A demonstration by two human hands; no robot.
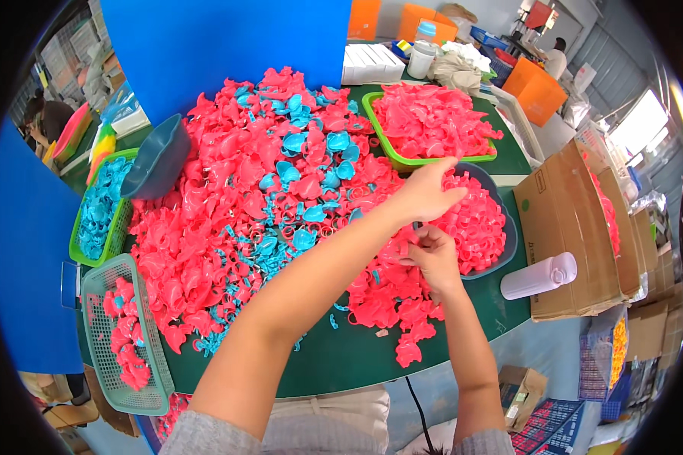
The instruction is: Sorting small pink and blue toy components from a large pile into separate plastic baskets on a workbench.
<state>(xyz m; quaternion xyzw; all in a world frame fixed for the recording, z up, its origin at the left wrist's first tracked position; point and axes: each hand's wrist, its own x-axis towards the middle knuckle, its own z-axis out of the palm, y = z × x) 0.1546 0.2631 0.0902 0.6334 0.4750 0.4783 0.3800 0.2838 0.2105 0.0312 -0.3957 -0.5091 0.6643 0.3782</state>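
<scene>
A large heap of pink plastic parts [197, 250] mixed with blue plastic parts [337, 142] covers the green table. My left hand [430, 193] reaches across to the right, over the edge of a dark blue-grey bowl [511, 227] full of small pink ring-like parts [474, 220]. Its fingers look apart, with nothing visible in them. Just nearer to me, my right hand [437, 262] pinches a pink plastic piece [404, 244] at the right side of the heap. The piece's exact shape is partly hidden by the fingers.
A green basket [372, 114] of pink parts stands at the back right. At left are a green basket [118, 239] of blue parts, a tilted bowl [157, 159] and a pale green basket [153, 379]. A lilac bottle [535, 277] lies beside a cardboard box [569, 235] at right.
</scene>
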